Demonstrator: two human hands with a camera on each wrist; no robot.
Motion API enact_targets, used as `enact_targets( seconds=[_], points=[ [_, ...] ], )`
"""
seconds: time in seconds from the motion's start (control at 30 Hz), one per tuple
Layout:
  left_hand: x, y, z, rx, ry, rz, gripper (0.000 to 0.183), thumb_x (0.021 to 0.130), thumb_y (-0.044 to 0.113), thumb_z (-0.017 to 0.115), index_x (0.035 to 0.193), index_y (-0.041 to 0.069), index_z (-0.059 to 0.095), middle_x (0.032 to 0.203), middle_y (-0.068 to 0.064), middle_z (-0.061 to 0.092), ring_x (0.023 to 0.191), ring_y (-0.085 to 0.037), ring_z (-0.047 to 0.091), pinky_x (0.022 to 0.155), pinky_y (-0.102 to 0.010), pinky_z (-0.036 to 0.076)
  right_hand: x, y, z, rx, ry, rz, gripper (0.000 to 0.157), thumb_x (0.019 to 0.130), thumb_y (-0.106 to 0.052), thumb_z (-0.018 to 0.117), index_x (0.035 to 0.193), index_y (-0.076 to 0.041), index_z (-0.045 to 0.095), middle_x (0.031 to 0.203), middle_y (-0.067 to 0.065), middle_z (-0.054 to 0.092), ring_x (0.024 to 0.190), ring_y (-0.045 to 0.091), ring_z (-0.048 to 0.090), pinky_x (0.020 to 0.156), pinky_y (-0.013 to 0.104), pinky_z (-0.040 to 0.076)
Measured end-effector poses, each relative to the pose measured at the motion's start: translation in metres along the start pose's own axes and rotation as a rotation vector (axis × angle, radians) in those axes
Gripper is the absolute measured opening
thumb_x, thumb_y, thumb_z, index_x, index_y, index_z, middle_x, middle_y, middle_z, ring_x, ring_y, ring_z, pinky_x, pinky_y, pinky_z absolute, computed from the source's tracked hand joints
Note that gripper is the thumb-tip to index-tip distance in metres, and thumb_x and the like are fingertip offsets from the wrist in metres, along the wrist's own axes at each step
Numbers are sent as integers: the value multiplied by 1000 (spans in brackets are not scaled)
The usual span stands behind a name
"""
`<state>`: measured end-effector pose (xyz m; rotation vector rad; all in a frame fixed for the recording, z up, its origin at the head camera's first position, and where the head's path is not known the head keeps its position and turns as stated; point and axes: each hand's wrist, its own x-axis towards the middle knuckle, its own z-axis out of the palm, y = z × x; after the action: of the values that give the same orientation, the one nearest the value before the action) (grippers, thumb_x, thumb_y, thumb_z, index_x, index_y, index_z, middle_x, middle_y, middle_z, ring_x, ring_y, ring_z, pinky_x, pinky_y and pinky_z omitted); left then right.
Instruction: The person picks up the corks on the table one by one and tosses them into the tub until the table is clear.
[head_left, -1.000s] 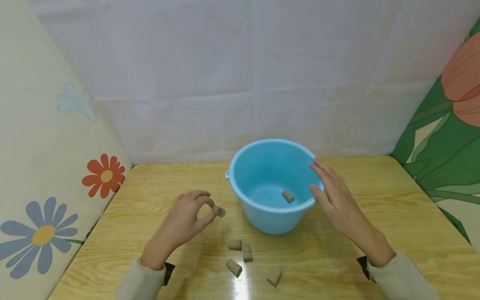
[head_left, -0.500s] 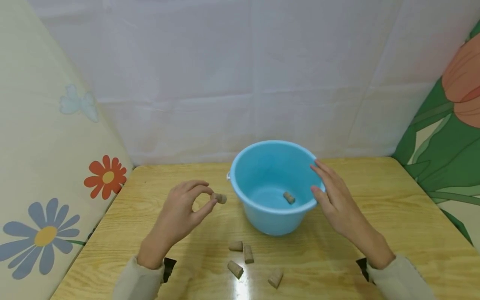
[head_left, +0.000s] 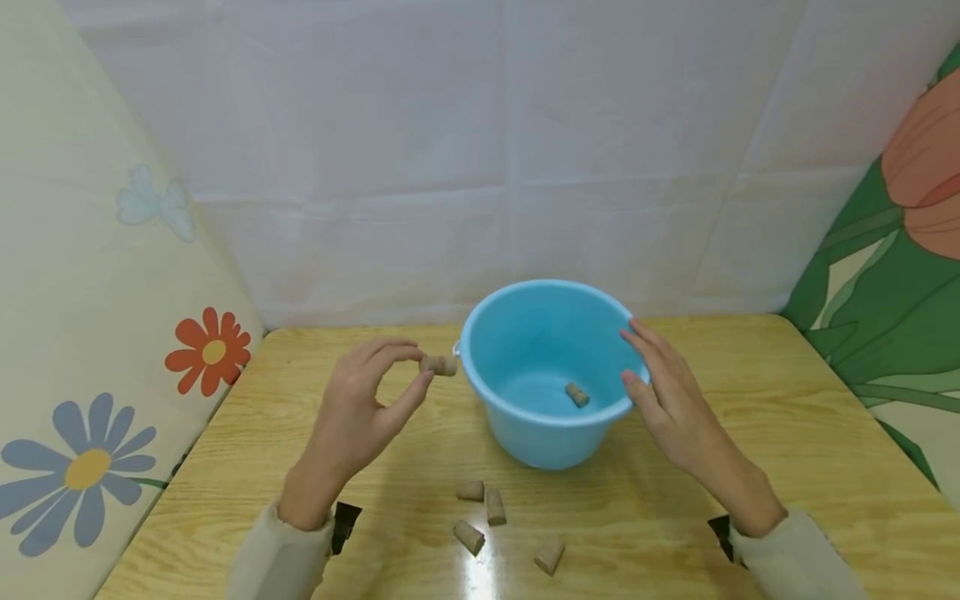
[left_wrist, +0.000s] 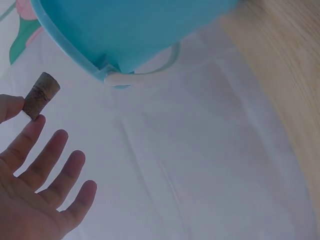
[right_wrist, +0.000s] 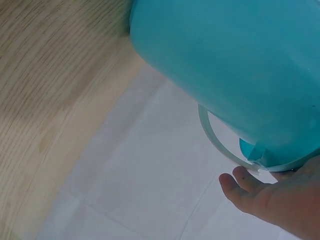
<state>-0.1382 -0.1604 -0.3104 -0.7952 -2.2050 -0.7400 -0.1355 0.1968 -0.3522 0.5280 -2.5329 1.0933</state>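
Note:
My left hand pinches a cork between thumb and fingertips, just left of the bucket's rim. In the left wrist view the same cork shows whole, with the other fingers spread away from it. A light blue bucket stands upright on the table, and one cork lies on its floor. My right hand rests at the bucket's right rim, with thumb and fingertips lying over the edge. In the right wrist view two fingers reach out past the rim beside the handle.
Several corks, among them one cork and another cork, lie on the wooden table in front of the bucket. A white cloth hangs behind the table; flower-printed panels flank it.
My left hand has lifted the cork up and away from me, level with the bucket's rim. The right hand and the bucket have stayed in place.

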Motion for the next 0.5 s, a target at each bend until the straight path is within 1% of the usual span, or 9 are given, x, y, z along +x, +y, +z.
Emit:
enact_targets(
  seconds=[0.1,0.23,0.5],
  points=[
    [4,4,1,-12,5,-1,17,86,13,75,100,6,72,102,-7,73,101,-26,66,90,-46,52,0,0,0,0,-2,0,51,105,-21,43,152,-4,34,163,18,23,146,50,21,104,80,22],
    [6,6,5,-4,14,10,17,85,14,76,100,6,72,102,-7,73,103,-27,66,91,-47,51,0,0,1,-1,-4,5,51,105,-21,43,152,-5,34,163,17,23,146,49,21,104,80,22],
    [10,10,16,-25,-8,11,17,87,18,75,100,8,73,104,-5,72,105,-25,64,95,-45,49,0,0,1,-4,4,3,51,105,-21,44,152,-4,35,163,18,24,146,49,21,104,79,22]
  ],
)
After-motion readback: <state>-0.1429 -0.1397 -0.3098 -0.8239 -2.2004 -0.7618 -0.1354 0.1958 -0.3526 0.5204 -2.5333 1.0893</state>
